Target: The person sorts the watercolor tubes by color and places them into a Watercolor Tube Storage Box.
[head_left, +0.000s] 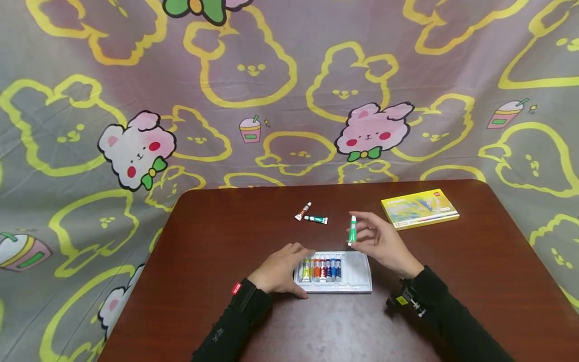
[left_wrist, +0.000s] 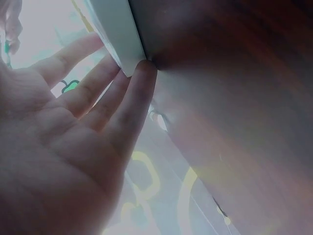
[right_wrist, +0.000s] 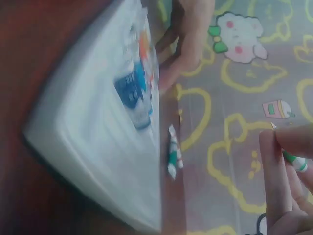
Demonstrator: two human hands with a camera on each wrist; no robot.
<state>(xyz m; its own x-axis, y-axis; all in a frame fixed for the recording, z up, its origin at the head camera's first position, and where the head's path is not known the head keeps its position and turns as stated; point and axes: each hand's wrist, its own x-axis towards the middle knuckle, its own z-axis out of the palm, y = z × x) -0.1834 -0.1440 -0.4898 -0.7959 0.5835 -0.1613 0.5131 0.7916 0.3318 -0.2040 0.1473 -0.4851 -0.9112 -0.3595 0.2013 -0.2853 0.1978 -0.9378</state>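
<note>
As right hand pinches green tube, raised

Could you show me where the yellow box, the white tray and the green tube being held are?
Yellow box [head_left: 419, 210]: head view, middle of its printed top.
White tray [head_left: 356, 269]: head view, on its bare section.
Held green tube [head_left: 353, 232]: head view, middle of its body.

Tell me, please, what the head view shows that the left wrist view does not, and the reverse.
Only the head view shows the coloured tubes in the tray and the two loose tubes. Only the left wrist view shows the palm of the left grip. Both show that grip, the tray, the table and the patterned cloth.
</note>
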